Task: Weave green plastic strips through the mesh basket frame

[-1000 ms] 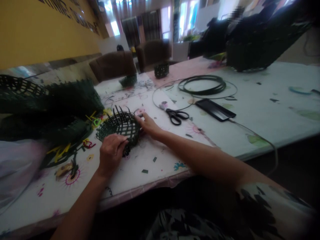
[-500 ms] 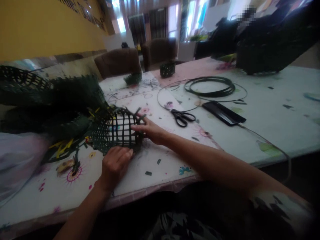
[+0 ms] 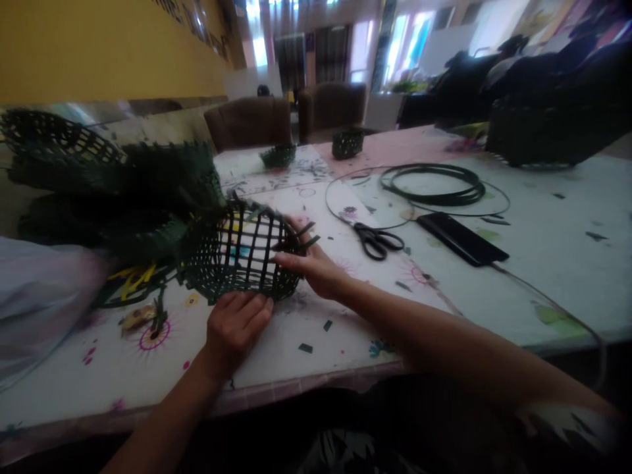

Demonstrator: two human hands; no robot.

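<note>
Between my hands a dark green woven basket [image 3: 247,253] lies tilted on the flowered tablecloth, its open lattice facing up. My left hand [image 3: 237,329] is closed on its near rim, fingertips curled against the weave. At the basket's right side my right hand [image 3: 316,263] grips the edge, thumb over the strips and the other fingers partly hidden behind. Loose strip ends [image 3: 307,234] stick out beside the right fingers. To the right of that hand lie black-handled scissors [image 3: 378,242], with a coil of dark green strapping [image 3: 434,184] behind them.
More woven baskets [image 3: 168,174] are stacked at the left, by a whitish plastic bag [image 3: 39,303] and yellow strips [image 3: 135,280]. A black phone [image 3: 461,238] with a cable lies at the right. Small baskets [image 3: 347,143] stand farther back. Strip scraps [image 3: 305,347] dot the cloth.
The view has shifted slightly left, so most things appear farther right. Both hands keep hold of the basket, which has turned a little, showing more of its lattice.
</note>
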